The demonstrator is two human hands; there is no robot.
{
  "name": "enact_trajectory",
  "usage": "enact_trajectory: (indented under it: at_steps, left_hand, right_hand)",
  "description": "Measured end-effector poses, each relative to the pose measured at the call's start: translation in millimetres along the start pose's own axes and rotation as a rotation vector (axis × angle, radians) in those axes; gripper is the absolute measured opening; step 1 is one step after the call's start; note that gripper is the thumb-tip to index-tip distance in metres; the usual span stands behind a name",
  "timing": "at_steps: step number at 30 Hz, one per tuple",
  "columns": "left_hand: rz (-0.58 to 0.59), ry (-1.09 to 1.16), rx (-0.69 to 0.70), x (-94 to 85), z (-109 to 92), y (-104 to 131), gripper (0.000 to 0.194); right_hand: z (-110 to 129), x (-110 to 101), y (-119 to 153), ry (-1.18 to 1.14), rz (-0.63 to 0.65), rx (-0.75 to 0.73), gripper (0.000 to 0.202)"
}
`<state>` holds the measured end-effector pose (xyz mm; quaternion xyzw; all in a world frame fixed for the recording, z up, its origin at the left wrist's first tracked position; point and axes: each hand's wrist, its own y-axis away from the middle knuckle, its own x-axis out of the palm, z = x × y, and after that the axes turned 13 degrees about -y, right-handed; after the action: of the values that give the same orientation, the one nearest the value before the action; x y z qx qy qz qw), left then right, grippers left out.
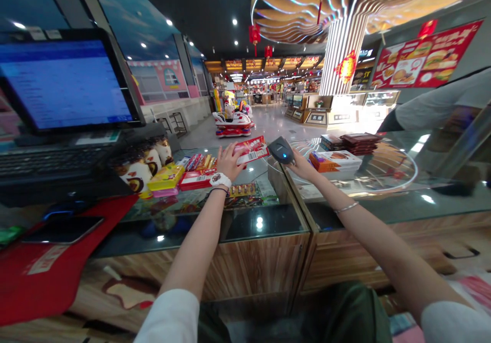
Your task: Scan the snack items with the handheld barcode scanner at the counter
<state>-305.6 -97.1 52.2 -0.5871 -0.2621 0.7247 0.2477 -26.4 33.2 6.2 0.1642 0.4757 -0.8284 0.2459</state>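
Above the glass counter, my left hand (229,162) grips a flat red packet (252,150) with a white barcode label facing up. My right hand (300,164) holds a black barcode scanner (281,150) with a lit blue light; its head is close to the packet's right end. Below and left of my left hand lie a red box (195,179), small colourful packets (201,162) and a yellow box (166,176). An orange and white box (337,161) sits right of my right hand.
A monitor (69,82) and keyboard (57,166) stand at the left, beside brown-and-white cups (138,174). A phone (65,229) lies on a red mat (57,276). Dark red packs (359,142) are stacked at the right. A person's arm (433,105) is beyond the counter.
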Motion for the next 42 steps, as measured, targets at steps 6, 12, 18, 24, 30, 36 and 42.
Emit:
enact_trajectory:
  at_steps: [6,12,18,24,30,36,42]
  left_hand:
    - [0.002,-0.01,-0.009,0.4,0,0,0.049]
    - [0.002,-0.022,-0.022,-0.5,2,1,0.048]
    - [0.012,-0.03,-0.048,4.9,6,3,0.047]
    - [0.031,-0.024,-0.042,12.4,11,4,0.049]
    - [0.014,-0.018,-0.057,12.0,12,5,0.051]
    - [0.024,-0.016,-0.064,8.3,10,5,0.052]
    - [0.013,-0.01,-0.068,9.6,11,5,0.051]
  right_hand:
    - [12,1,-2,-0.076,-0.13,0.065,0.05]
    - [27,5,-3,-0.112,-0.092,0.066,0.052]
    - [41,18,-2,-0.021,0.092,0.071,0.045]
    - [44,26,0,0.089,0.149,0.138,0.036]
    - [42,26,1,0.103,0.167,0.107,0.032]
    - [46,26,1,0.09,0.171,0.118,0.032]
    - [44,26,1,0.089,0.167,0.125,0.032]
